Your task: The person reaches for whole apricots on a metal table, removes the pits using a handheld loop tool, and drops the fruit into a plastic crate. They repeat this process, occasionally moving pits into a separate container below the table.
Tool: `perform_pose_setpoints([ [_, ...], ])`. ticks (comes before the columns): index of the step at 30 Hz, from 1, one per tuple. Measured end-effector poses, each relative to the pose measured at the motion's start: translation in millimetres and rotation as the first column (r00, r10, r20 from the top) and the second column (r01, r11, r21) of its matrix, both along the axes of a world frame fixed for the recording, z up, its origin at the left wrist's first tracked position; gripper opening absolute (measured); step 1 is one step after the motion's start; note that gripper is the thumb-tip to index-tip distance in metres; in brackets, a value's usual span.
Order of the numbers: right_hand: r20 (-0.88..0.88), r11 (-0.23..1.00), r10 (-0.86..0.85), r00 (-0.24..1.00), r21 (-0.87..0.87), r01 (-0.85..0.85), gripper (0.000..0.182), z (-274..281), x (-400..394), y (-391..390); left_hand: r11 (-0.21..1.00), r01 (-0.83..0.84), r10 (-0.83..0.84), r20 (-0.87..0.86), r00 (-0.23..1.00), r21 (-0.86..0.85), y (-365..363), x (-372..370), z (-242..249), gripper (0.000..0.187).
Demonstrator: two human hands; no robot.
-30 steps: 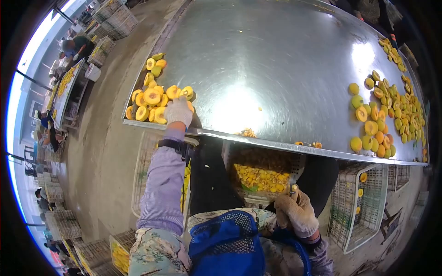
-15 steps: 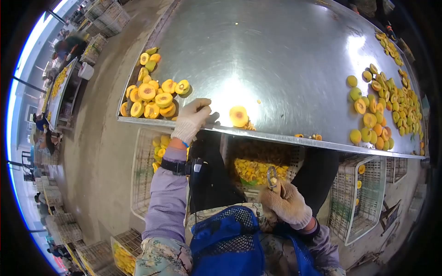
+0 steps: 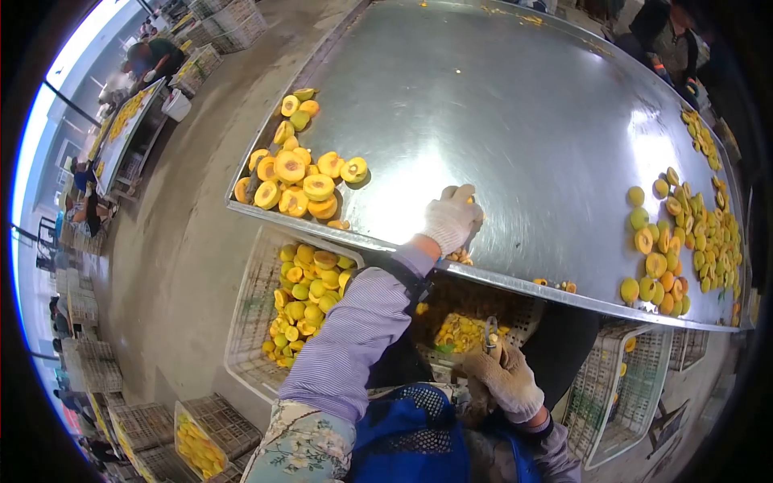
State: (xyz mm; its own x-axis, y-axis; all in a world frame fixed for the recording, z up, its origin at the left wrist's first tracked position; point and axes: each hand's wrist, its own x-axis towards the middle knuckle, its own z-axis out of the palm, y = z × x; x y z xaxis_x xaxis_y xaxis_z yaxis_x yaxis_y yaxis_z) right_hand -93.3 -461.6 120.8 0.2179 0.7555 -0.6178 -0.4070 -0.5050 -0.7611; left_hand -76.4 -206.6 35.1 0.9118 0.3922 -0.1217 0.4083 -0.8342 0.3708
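Observation:
My left hand (image 3: pixel 452 219), in a pale knit glove, is closed over a yellow peach half (image 3: pixel 470 200) on the metal table (image 3: pixel 515 145). Only a sliver of the fruit shows past the fingers. Small pit scraps (image 3: pixel 460 256) lie under the wrist at the table's front edge. Below that edge, over my lap, my gloved right hand (image 3: pixel 507 380) grips a small pitting tool (image 3: pixel 490 330) with a curved metal loop pointing up. Its handle is hidden in the fist. Several cut peach halves (image 3: pixel 290 166) are heaped at the table's left corner.
More peaches (image 3: pixel 656 262) cover the right end of the table. Beneath it stand a crate of peach halves (image 3: pixel 241 322), a crate with yellow scraps (image 3: pixel 527 314), and another crate (image 3: pixel 600 402) on the right. A person (image 3: pixel 672 44) is beyond the far right corner.
My left hand has moved right, from beside the heap onto the single peach half. My right hand still holds the tool over my lap. The view has shifted, revealing more of the left crate.

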Motion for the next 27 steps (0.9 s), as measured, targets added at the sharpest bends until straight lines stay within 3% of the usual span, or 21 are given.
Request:
perform_pose_setpoints([
  [1,-0.008,1.000,-0.009,1.000,-0.001,0.009,0.020,-1.4,2.8,-1.5,0.992,-0.083,0.088,0.055,0.995,-0.095,1.6,-1.7,4.9,0.022],
  [3,-0.011,0.997,-0.070,0.997,0.012,0.070,0.019,-6.7,5.3,-6.2,0.983,-0.164,0.172,-0.095,0.981,0.086,22.5,-11.4,-32.3,0.022],
  [6,-0.082,0.999,-0.052,0.995,-0.008,0.052,0.018,-9.8,14.8,-11.5,0.920,-0.150,0.207,-0.127,0.970,0.361,47.2,-64.4,-4.3,0.022],
  [7,-0.081,0.998,-0.059,0.995,-0.002,0.059,0.018,-14.5,13.0,-12.5,0.922,-0.126,0.183,-0.127,0.975,0.367,61.5,-79.9,-4.1,0.027],
  [8,-0.094,0.997,-0.074,0.993,-0.032,0.071,0.018,-21.9,11.3,-12.2,0.944,-0.197,0.223,-0.070,0.972,0.265,81.6,-90.8,-16.2,0.032],
  [9,-0.099,0.995,-0.092,0.991,-0.055,0.087,0.018,-26.6,10.8,-10.9,0.930,-0.289,0.315,-0.091,0.945,0.227,85.4,-91.1,6.4,0.030],
  [10,-0.073,0.997,-0.070,0.995,-0.028,0.068,0.020,-28.0,8.6,-8.5,0.929,-0.281,0.304,-0.066,0.950,0.239,96.8,-92.6,6.8,0.030],
  [12,-0.039,0.998,-0.048,0.998,0.044,0.050,0.024,-31.0,4.4,-3.0,0.874,-0.400,0.291,0.364,0.885,0.276,123.1,-98.4,-7.8,0.031],
  [13,-0.015,0.997,0.016,1.000,0.075,-0.014,0.028,-18.0,9.0,3.0,0.876,-0.392,0.270,0.387,0.882,0.282,139.3,-100.8,-19.1,0.031],
  [15,-0.020,1.000,0.025,0.999,0.016,-0.025,0.027,-16.8,12.3,6.1,0.782,-0.364,0.217,0.327,0.920,0.506,167.7,-98.5,-36.8,0.045],
  [16,0.012,1.000,0.020,1.000,-0.004,-0.020,0.026,-19.3,12.9,7.0,0.778,-0.368,0.207,0.346,0.915,0.509,170.0,-89.2,-26.3,0.045],
  [18,0.052,0.997,0.002,0.999,-0.079,0.002,0.027,-9.5,15.5,13.1,0.867,-0.395,0.447,-0.121,0.886,0.305,166.9,-77.4,1.4,0.053],
  [20,0.078,0.986,-0.008,0.997,-0.164,0.021,0.028,-4.4,14.3,16.6,0.888,-0.365,0.412,-0.127,0.903,0.280,169.6,-73.9,5.6,0.050],
  [22,0.134,0.968,0.050,0.990,-0.250,-0.015,0.031,-2.6,12.2,17.0,0.972,-0.209,0.233,-0.325,0.917,0.107,172.2,-71.1,1.2,0.048],
  [24,0.133,0.965,-0.012,0.991,-0.257,0.046,0.032,6.2,8.2,18.5,0.963,-0.245,0.267,-0.287,0.920,0.111,167.4,-76.8,-8.9,0.047],
  [26,0.037,0.988,0.005,0.999,-0.155,0.001,0.029,-3.2,8.2,11.0,0.921,-0.390,0.390,0.014,0.921,0.011,146.6,-80.5,-5.9,0.045],
  [27,0.153,0.997,-0.036,0.988,-0.064,0.046,0.025,-23.6,5.0,5.6,0.924,-0.382,0.382,-0.009,0.924,0.005,135.4,-80.1,-1.9,0.045],
])
